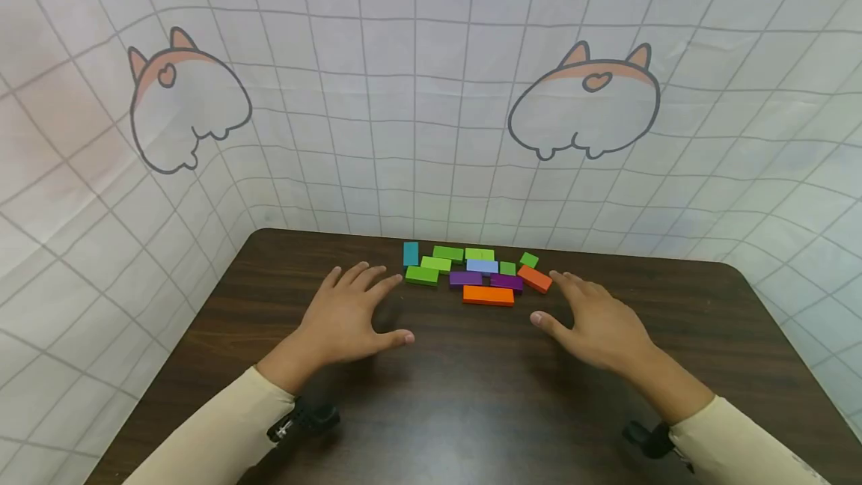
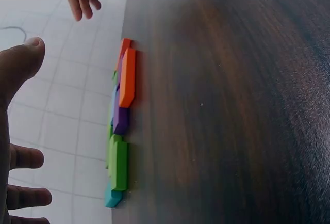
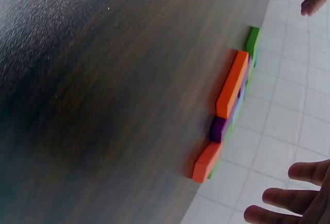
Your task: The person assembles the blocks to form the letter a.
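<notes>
Sleeves (image 1: 212, 421) up close, blocks (image 1: 466, 278) out ahead

So we've got our left hand (image 1: 343, 316) and right hand (image 1: 602, 324) above the table (image 1: 438, 395), well apart, fingers spread, nothing in either. All the blocks sit in a loose cluster between our fingertips, further out than our thumbs. What we reckon matters most: that long orange block (image 1: 488, 296) on our side of the bunch runs crosswise, left hand toward right, and it's closer to our right thumb. Next to our right fingertips, a red-orange block (image 1: 535, 279) slants, near end angled rightward. Our left fingertips are nearest a green block (image 1: 422, 275).
</notes>
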`<action>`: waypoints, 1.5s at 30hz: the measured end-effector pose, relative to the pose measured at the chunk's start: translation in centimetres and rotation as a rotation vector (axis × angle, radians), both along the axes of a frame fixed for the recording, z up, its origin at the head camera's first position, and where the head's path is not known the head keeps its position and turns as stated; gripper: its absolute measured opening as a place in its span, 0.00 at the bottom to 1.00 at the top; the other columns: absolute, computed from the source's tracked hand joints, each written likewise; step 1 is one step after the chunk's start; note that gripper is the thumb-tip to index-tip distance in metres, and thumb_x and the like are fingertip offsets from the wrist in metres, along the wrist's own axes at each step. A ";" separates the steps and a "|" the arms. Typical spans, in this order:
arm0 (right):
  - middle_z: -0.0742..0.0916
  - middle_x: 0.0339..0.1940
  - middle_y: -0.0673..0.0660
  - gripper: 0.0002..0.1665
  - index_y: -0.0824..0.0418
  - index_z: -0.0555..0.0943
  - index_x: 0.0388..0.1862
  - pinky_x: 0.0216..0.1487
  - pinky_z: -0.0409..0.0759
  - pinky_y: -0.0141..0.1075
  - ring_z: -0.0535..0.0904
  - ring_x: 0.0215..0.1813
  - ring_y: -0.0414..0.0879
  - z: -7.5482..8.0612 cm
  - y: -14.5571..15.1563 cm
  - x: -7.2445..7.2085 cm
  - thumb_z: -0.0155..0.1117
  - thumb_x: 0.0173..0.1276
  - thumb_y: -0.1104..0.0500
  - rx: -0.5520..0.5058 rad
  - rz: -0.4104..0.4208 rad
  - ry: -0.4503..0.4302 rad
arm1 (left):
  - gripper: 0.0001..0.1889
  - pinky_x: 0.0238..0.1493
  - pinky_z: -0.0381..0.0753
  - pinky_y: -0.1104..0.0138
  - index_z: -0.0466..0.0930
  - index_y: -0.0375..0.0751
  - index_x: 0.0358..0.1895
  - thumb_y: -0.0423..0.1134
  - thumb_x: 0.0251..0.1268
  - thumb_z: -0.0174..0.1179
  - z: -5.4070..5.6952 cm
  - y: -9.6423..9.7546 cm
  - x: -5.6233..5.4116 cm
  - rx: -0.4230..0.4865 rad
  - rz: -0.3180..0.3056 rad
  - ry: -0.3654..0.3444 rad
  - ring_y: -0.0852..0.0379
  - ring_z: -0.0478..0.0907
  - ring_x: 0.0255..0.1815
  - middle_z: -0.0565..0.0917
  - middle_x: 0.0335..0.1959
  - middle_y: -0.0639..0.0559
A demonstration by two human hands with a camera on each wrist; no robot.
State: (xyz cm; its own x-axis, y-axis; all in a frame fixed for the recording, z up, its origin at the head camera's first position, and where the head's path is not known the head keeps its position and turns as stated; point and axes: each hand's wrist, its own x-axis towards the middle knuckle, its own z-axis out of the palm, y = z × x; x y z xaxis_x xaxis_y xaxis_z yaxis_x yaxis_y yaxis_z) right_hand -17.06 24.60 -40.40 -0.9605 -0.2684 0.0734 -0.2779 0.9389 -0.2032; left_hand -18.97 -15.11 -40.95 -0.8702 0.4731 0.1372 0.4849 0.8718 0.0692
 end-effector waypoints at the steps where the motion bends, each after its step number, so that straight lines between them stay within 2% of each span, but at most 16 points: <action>1: 0.70 0.76 0.68 0.57 0.62 0.62 0.81 0.55 0.75 0.70 0.67 0.73 0.70 -0.1 -0.1 -0.1 0.46 0.70 0.21 -0.003 -0.003 -0.003 | 0.54 0.75 0.50 0.37 0.66 0.56 0.78 0.87 0.55 0.41 -0.1 0.0 0.0 0.001 -0.002 -0.002 0.41 0.58 0.78 0.67 0.76 0.47; 7: 0.72 0.74 0.69 0.55 0.64 0.64 0.80 0.56 0.75 0.69 0.68 0.72 0.69 -0.9 -0.7 -0.7 0.51 0.71 0.24 -0.015 -0.013 -0.010 | 0.54 0.74 0.53 0.37 0.67 0.56 0.78 0.87 0.55 0.41 -0.9 0.4 -0.3 0.008 -0.017 -0.013 0.41 0.58 0.78 0.68 0.76 0.48; 14: 0.72 0.75 0.67 0.54 0.61 0.63 0.81 0.56 0.75 0.69 0.68 0.73 0.68 -1.5 -1.5 -1.2 0.49 0.72 0.23 -0.045 -0.004 -0.042 | 0.54 0.74 0.54 0.38 0.66 0.56 0.79 0.88 0.55 0.39 -1.8 1.2 -0.8 0.008 -0.026 -0.024 0.41 0.58 0.78 0.68 0.76 0.49; 23: 0.76 0.72 0.66 0.54 0.61 0.65 0.79 0.58 0.75 0.67 0.69 0.72 0.67 -2.6 -2.3 -2.0 0.47 0.72 0.23 -0.052 0.029 -0.053 | 0.49 0.73 0.56 0.39 0.66 0.56 0.78 0.82 0.59 0.49 -2.2 2.0 -0.7 -0.004 -0.034 -0.068 0.41 0.59 0.78 0.68 0.76 0.48; 33: 0.76 0.71 0.68 0.56 0.62 0.67 0.79 0.62 0.72 0.66 0.71 0.70 0.67 -4.2 -3.7 -3.1 0.45 0.71 0.21 -0.022 0.055 -0.101 | 0.48 0.72 0.60 0.39 0.66 0.56 0.78 0.80 0.60 0.51 -2.7 2.2 -0.8 -0.021 -0.043 -0.075 0.41 0.61 0.77 0.68 0.75 0.48; 45: 0.77 0.65 0.67 0.51 0.58 0.72 0.76 0.60 0.76 0.62 0.75 0.63 0.64 -5.2 -4.7 -3.9 0.45 0.72 0.22 0.019 0.094 -0.093 | 0.48 0.71 0.62 0.40 0.66 0.56 0.78 0.80 0.59 0.52 -3.1 2.6 -0.7 -0.036 -0.037 -0.100 0.42 0.61 0.77 0.67 0.76 0.48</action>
